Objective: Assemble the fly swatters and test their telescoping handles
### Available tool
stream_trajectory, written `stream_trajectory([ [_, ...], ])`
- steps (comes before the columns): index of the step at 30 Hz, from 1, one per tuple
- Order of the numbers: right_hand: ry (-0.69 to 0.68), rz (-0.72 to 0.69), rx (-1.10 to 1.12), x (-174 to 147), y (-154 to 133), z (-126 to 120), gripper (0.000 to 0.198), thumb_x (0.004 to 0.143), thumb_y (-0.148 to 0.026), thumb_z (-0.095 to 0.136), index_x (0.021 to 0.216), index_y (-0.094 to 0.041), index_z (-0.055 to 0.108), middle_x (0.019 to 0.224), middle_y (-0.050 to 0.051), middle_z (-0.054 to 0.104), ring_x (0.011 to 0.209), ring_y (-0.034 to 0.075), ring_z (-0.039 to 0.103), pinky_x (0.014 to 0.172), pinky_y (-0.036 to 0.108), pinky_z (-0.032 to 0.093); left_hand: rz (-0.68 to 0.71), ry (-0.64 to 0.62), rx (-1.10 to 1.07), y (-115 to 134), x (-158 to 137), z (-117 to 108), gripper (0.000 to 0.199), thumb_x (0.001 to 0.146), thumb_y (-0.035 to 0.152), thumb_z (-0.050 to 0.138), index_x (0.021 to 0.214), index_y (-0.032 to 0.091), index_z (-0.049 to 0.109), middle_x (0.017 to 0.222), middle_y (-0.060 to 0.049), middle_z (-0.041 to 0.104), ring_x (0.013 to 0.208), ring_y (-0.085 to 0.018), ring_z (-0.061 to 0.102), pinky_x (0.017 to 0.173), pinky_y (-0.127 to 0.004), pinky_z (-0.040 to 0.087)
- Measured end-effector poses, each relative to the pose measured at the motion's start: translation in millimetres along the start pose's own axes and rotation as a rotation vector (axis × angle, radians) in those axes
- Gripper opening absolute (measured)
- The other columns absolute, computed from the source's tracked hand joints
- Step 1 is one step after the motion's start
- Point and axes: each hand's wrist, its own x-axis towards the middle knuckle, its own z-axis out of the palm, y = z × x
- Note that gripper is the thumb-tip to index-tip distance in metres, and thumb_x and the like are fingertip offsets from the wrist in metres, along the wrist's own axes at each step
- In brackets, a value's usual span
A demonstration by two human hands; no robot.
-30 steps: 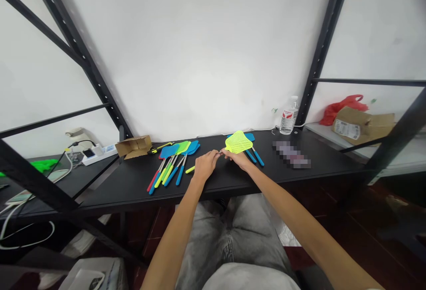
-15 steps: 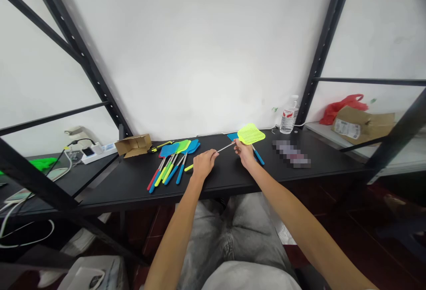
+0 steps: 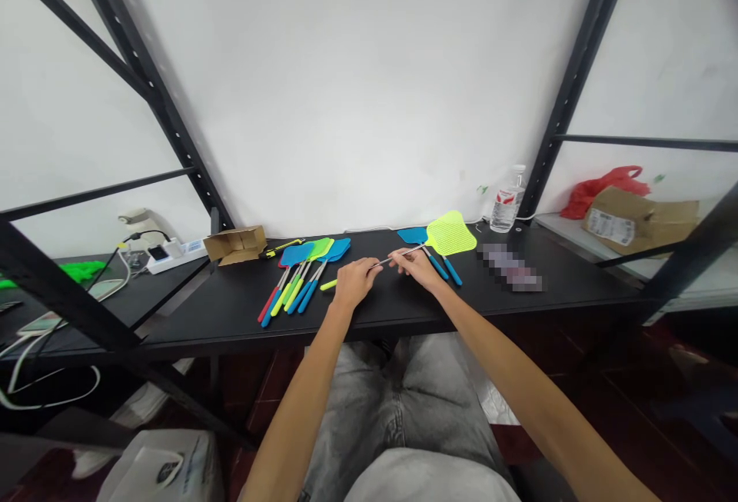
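Note:
A yellow fly swatter [image 3: 451, 234] with a perforated square head and a thin metal shaft is held level over the black table [image 3: 219, 310]. My left hand [image 3: 356, 280] is closed around its shaft near the yellow grip, whose end sticks out on the left. My right hand [image 3: 413, 265] pinches the same shaft nearer the head. Behind my right hand lie blue fly swatters [image 3: 450, 270], partly covered. To the left of my left hand, several blue, green and yellow fly swatters [image 3: 297, 254] lie side by side, one with a red handle [image 3: 270, 303].
An open cardboard box [image 3: 235, 247] and a yellow-black cutter [image 3: 284, 248] lie at the back left. A water bottle [image 3: 507, 201] stands at the back right, near a pixelated item [image 3: 512, 267]. A power strip [image 3: 177, 256] sits far left. Black metal uprights [image 3: 167, 121] frame the table.
My right hand has slid leftward along the shaft, away from the swatter head and toward my left hand. The head shows farther right, and the whole view has shifted slightly.

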Motion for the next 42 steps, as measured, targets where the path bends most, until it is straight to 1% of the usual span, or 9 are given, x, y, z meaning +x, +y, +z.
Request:
stream_trajectory([
  [3,-0.131,-0.005,-0.046,-2.1,-0.8,2.1,0.043,0.077,-0.059,0.069,0.091,-0.019,0.076,0.078,0.005,0.072,0.058,0.012,0.054,0.048,0.024,0.035,0.075,-0.042,-0.026,5.7,0.6,4.2,0.032,0.098,0.044,0.047,0.113,0.026,0.070,0.111,-0.004,0.074,0.100,-0.018,0.067,0.079,-0.024,0.044],
  [6,-0.164,-0.007,-0.064,-2.0,-1.5,1.4,0.042,0.078,-0.060,0.068,0.081,-0.019,0.076,0.079,0.006,0.072,0.061,0.013,0.055,0.051,0.024,0.036,0.078,-0.066,-0.031,9.9,1.3,5.8,0.033,0.099,0.044,0.045,0.114,0.026,0.070,0.113,-0.004,0.073,0.102,-0.018,0.067,0.081,-0.024,0.044],
  [12,-0.038,0.027,0.002,2.0,3.2,-1.5,0.041,0.073,-0.060,0.072,0.075,-0.019,0.077,0.082,0.007,0.073,0.062,0.014,0.054,0.050,0.025,0.034,0.018,-0.076,-0.025,15.1,4.1,5.5,0.034,0.099,0.045,0.044,0.114,0.029,0.071,0.109,-0.004,0.074,0.099,-0.019,0.068,0.075,-0.024,0.044],
  [17,0.033,0.013,0.061,3.4,4.1,-1.3,0.037,0.074,-0.056,0.072,0.073,-0.019,0.076,0.080,0.008,0.073,0.059,0.013,0.054,0.049,0.026,0.032,-0.009,-0.092,-0.026,17.5,6.3,5.5,0.034,0.098,0.046,0.047,0.115,0.029,0.071,0.109,-0.004,0.075,0.098,-0.020,0.068,0.075,-0.025,0.044],
  [21,0.115,0.066,0.098,2.9,1.8,-0.7,0.040,0.071,-0.058,0.074,0.073,-0.019,0.075,0.077,0.008,0.073,0.058,0.013,0.055,0.049,0.026,0.032,-0.030,-0.096,-0.021,17.0,6.2,3.9,0.035,0.098,0.047,0.046,0.114,0.030,0.072,0.107,-0.003,0.075,0.099,-0.020,0.068,0.075,-0.026,0.044],
  [32,0.218,0.109,0.151,3.0,0.7,-1.0,0.044,0.071,-0.062,0.073,0.075,-0.018,0.074,0.078,0.009,0.073,0.057,0.014,0.057,0.047,0.026,0.033,-0.049,-0.092,-0.012,14.5,5.4,4.3,0.035,0.098,0.048,0.045,0.114,0.032,0.072,0.112,-0.003,0.075,0.096,-0.019,0.068,0.076,-0.026,0.044],
  [35,0.258,0.116,0.189,4.1,1.4,-5.0,0.045,0.070,-0.063,0.073,0.075,-0.018,0.072,0.079,0.009,0.072,0.057,0.014,0.057,0.047,0.027,0.034,-0.049,-0.083,0.000,10.5,4.2,3.0,0.035,0.098,0.048,0.045,0.112,0.033,0.073,0.111,-0.002,0.075,0.098,-0.020,0.068,0.077,-0.027,0.044],
  [39,0.390,0.097,0.293,6.8,5.0,-15.3,0.047,0.068,-0.065,0.073,0.076,-0.019,0.069,0.081,0.007,0.070,0.057,0.013,0.057,0.047,0.026,0.036,-0.051,-0.059,0.024,-1.2,0.6,-1.8,0.033,0.097,0.046,0.048,0.108,0.031,0.075,0.112,-0.002,0.075,0.103,-0.022,0.067,0.078,-0.027,0.045],
  [42,0.368,0.099,0.290,7.2,6.5,-18.0,0.050,0.068,-0.067,0.072,0.080,-0.019,0.068,0.083,0.007,0.070,0.058,0.013,0.058,0.047,0.025,0.036,-0.054,-0.035,0.036,-5.4,-1.8,-5.0,0.031,0.097,0.043,0.048,0.109,0.029,0.074,0.112,-0.003,0.074,0.103,-0.021,0.067,0.079,-0.028,0.045],
])
